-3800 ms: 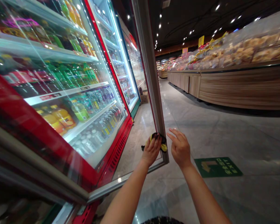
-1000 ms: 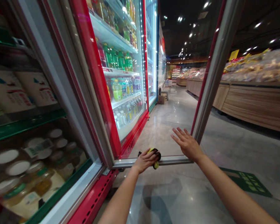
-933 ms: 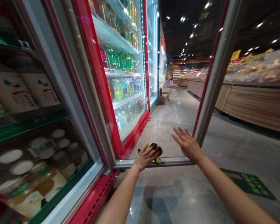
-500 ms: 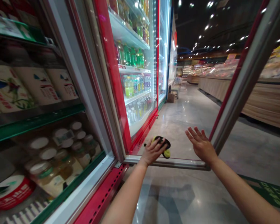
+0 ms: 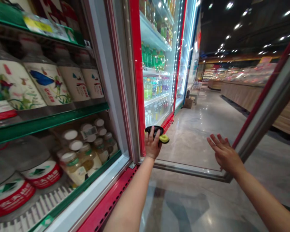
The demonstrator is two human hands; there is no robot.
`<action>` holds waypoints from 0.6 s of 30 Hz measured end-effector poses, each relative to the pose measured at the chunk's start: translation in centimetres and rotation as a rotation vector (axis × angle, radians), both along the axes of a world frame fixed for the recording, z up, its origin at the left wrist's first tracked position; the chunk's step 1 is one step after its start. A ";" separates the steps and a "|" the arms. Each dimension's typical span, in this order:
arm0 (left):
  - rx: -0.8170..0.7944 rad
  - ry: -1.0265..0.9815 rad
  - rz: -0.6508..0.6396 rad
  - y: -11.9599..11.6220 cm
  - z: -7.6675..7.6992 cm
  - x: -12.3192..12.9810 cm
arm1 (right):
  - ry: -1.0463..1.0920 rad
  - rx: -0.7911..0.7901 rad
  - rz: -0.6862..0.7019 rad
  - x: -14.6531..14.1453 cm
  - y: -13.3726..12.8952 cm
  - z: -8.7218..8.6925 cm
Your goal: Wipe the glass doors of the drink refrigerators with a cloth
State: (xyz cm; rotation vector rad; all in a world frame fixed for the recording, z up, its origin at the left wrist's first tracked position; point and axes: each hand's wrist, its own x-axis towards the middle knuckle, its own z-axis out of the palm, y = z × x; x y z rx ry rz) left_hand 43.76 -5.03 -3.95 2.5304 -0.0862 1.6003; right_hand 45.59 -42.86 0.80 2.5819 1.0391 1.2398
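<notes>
My left hand (image 5: 152, 144) is at the lower hinge side of an open glass fridge door (image 5: 193, 169), its fingers over a folded black-and-yellow cloth-like pad (image 5: 163, 138). The pad appears to be against the glass; its exact kind is unclear. Near the door's outer edge, my right hand (image 5: 225, 155) has its fingers spread and holds nothing. It is beside the silver door frame (image 5: 261, 119), and the palm looks to be on the glass.
To the left, the open fridge holds printed-label bottles (image 5: 52, 80), white-capped bottles (image 5: 76, 161) and large red-labelled jugs (image 5: 44, 174). Beyond the door glass is another lit drinks fridge (image 5: 137, 80). A wood-sided display counter (image 5: 244, 93) lines the shiny floor (image 5: 198, 129).
The view has swung left, bringing more of the fridge shelves in. My left hand and the pad moved across the glass toward the hinge side. My right hand remains by the outer frame.
</notes>
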 end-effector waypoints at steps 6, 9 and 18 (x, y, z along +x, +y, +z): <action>0.240 0.002 -0.049 0.6 -5.5 -2.3 | -0.021 0.008 0.020 0.5 0.1 -0.2; 0.198 0.011 0.003 1.8 -1.0 -0.6 | -0.017 0.025 0.042 0.6 0.0 -0.4; 0.093 0.040 0.146 3.8 -3.6 -3.2 | 0.005 0.122 0.063 0.3 0.3 -1.0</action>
